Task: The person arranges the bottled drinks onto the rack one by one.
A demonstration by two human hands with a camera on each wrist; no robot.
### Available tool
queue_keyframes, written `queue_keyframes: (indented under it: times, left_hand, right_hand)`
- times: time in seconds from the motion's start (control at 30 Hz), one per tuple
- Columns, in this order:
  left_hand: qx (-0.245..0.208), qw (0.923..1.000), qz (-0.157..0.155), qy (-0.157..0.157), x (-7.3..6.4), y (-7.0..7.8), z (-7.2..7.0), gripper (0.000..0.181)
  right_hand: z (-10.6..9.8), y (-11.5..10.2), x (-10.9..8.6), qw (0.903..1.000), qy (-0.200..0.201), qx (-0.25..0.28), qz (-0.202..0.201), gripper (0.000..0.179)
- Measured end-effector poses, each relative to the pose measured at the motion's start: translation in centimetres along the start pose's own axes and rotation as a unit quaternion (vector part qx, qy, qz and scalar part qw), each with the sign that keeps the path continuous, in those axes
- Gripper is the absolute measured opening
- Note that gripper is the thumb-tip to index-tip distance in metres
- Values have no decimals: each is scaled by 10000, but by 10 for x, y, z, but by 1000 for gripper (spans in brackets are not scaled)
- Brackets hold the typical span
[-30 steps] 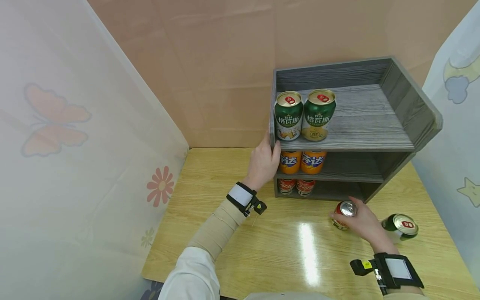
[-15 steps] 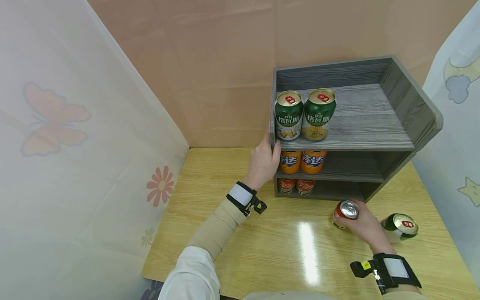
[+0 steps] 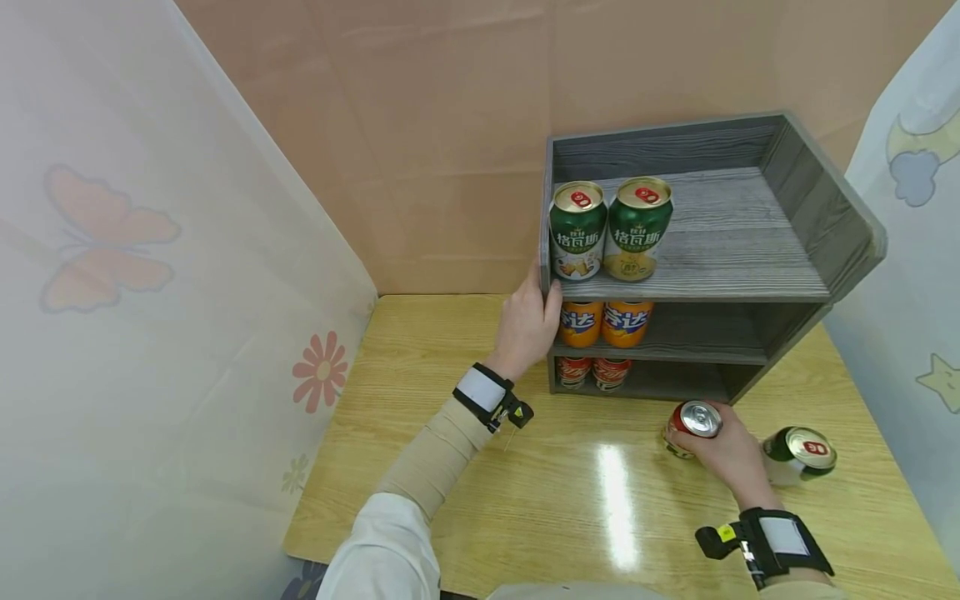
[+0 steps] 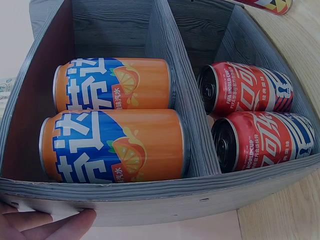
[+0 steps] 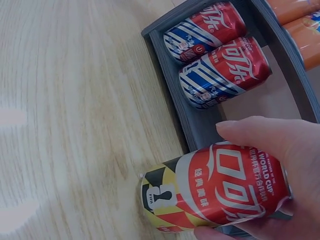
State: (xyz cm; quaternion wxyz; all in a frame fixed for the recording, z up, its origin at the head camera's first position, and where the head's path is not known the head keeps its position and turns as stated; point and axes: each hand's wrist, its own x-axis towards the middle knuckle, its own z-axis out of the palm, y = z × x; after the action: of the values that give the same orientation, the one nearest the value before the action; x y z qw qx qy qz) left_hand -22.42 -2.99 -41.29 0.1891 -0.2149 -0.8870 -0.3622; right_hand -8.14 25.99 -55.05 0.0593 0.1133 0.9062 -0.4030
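My left hand rests on the left side wall of a grey wooden shelf, its fingers along the outside and the thumb by the front edge. My right hand grips a red cola can from its right side, upright in front of the bottom tier. In the right wrist view the can shows a yellow, black and red pattern near its base. On the bottom tier stand two red cola cans. Two orange soda cans fill the left of the middle tier.
Two green cans stand at the left of the top tier. Another green can stands on the wooden table, right of my right hand. Patterned cloth hangs on the left, and a brown backdrop rises behind the shelf.
My right hand has closed more around the cola can, and its wrist has shifted slightly left. The can's top has tipped a little to the right. My left hand stays where it was.
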Motion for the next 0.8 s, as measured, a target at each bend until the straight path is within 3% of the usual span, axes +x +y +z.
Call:
queue_keyframes:
  times: [0.33, 0.8]
  left_hand:
    - [6, 10000, 35, 34, 0, -1, 1, 58]
    - [-32, 10000, -77, -20, 0, 0, 0, 58]
  right_hand:
    - [10, 5, -5, 9977, 641, 94, -187, 84]
    - [15, 10, -6, 9970, 753, 128, -161, 85]
